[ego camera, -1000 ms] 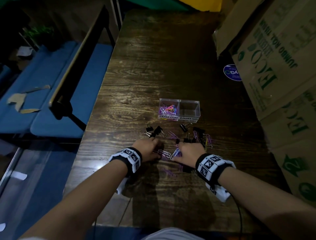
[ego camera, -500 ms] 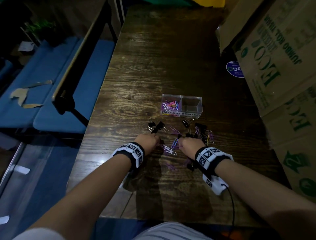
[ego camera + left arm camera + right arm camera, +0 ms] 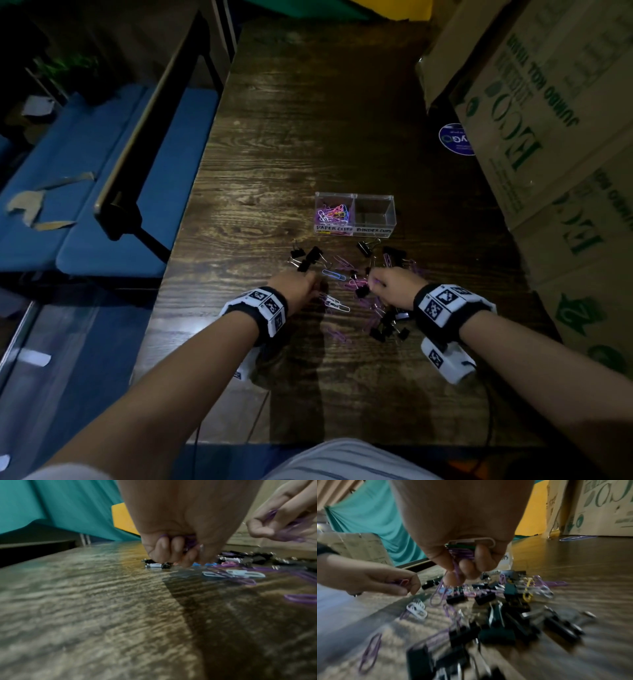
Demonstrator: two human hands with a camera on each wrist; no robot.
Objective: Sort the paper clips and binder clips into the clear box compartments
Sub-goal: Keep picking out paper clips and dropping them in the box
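Note:
A clear two-compartment box (image 3: 355, 214) stands on the wooden table (image 3: 308, 120). Its left half, labelled paper clips, holds several coloured paper clips (image 3: 333, 212); its right half, labelled binder clips, shows nothing inside. Loose black binder clips (image 3: 388, 329) and purple, white and blue paper clips (image 3: 334, 303) lie scattered in front of it. My left hand (image 3: 296, 282) hovers low over the pile, fingers curled round purple paper clips (image 3: 189, 541). My right hand (image 3: 394, 284) grips a bunch of purple, green and pink paper clips (image 3: 464, 550) just above the binder clips (image 3: 489, 597).
Large cardboard cartons (image 3: 555, 144) crowd the table's right side, with a round blue sticker (image 3: 455, 138) beside them. A blue bench (image 3: 85, 192) and a black-framed board (image 3: 147, 137) stand left of the table. Bare wood stretches beyond the box.
Both hands have lifted slightly off the table and closed on paper clips. The head view has shifted a little closer and downward.

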